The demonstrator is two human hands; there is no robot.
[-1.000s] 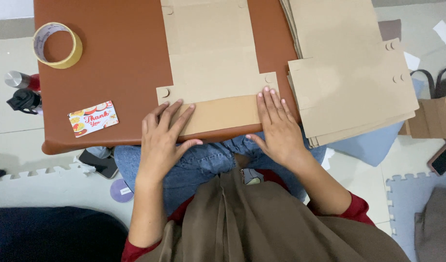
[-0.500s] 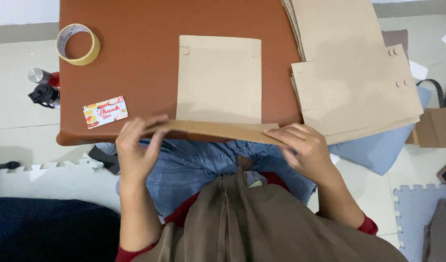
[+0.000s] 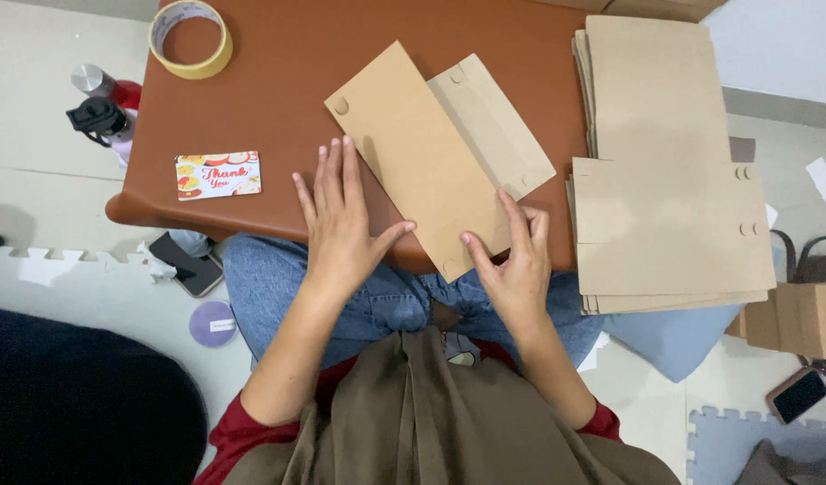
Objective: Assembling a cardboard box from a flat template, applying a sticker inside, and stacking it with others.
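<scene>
Two hands press a folded brown cardboard sheet (image 3: pixel 422 166) flat on a reddish-brown bench (image 3: pixel 278 81).

The left hand (image 3: pixel 341 224) lies open, fingers spread, palm on the bench, its thumb touching the sheet's lower left edge. The right hand (image 3: pixel 516 260) lies open too, fingertips resting on the sheet's near corner by the bench's front edge; neither hand grips anything. The sheet lies tilted across the middle of the bench, a paler flap showing on its right side. Just right of it sits a stack of flat brown cardboard blanks (image 3: pixel 664 180). A roll of yellowish tape (image 3: pixel 190 39) rests at the far left corner, and a small colourful printed card (image 3: pixel 217 174) lies near the left edge.
</scene>
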